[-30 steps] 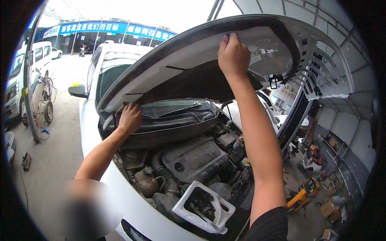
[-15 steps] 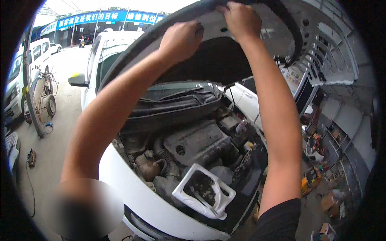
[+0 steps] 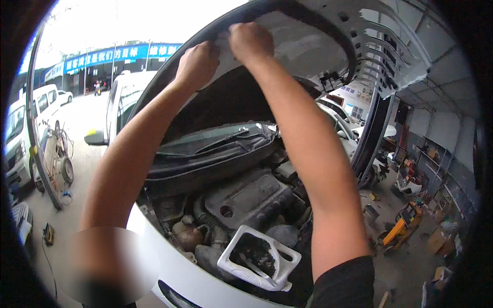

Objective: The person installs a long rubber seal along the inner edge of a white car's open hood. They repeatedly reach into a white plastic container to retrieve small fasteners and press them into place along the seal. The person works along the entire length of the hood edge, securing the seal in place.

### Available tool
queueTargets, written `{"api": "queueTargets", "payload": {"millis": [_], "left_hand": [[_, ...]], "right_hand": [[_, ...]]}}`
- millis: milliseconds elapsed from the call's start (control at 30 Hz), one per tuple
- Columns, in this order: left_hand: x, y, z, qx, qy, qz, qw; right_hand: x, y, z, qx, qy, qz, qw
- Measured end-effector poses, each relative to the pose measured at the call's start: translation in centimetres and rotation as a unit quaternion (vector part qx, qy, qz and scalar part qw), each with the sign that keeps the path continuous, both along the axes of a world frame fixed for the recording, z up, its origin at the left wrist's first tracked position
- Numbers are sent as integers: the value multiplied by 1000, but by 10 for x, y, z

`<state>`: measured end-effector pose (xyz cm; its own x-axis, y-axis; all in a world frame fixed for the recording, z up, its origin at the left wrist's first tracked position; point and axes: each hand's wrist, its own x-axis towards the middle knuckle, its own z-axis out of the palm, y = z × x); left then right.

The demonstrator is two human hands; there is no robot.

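Note:
A white car stands with its hood [image 3: 328, 56] raised above me. My left hand [image 3: 197, 64] and my right hand [image 3: 250, 42] both grip the hood's front edge, side by side, arms stretched up. Below lies the open engine bay with a grey engine cover [image 3: 249, 197], hoses and a white plastic frame part [image 3: 259, 259] at the front. The wipers [image 3: 221, 141] and the cowl show under the hood.
A white van [image 3: 23, 136] and a trolley with gas cylinders [image 3: 56, 164] stand at the left. Other cars [image 3: 341, 120] are parked behind. At the right, a workshop floor holds a yellow tool [image 3: 400, 228], boxes and shelves.
My left hand rose from the cowl by the engine bay to the hood's edge, beside my right hand. The view tilted up and closer to the hood.

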<state>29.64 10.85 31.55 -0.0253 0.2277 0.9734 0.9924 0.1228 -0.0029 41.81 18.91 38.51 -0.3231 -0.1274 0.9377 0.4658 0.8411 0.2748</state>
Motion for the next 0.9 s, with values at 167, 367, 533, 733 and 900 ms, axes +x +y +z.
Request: {"api": "queueTargets", "payload": {"millis": [167,367,533,733,900], "left_hand": [[29,-8,23,-20,-88,-3,996],[33,15,22,96,-283,-110,948],[34,18,24,147,-279,-185,931],[75,-6,27,90,-295,102,946],[101,-15,33,55,-279,210,936]], "right_hand": [[23,-11,-7,-19,-25,108,994],[119,28,-12,-29,12,-18,999],[223,73,35,-88,102,-85,987],[241,95,67,-45,102,67,991],[233,112,98,-61,99,74,990]]}}
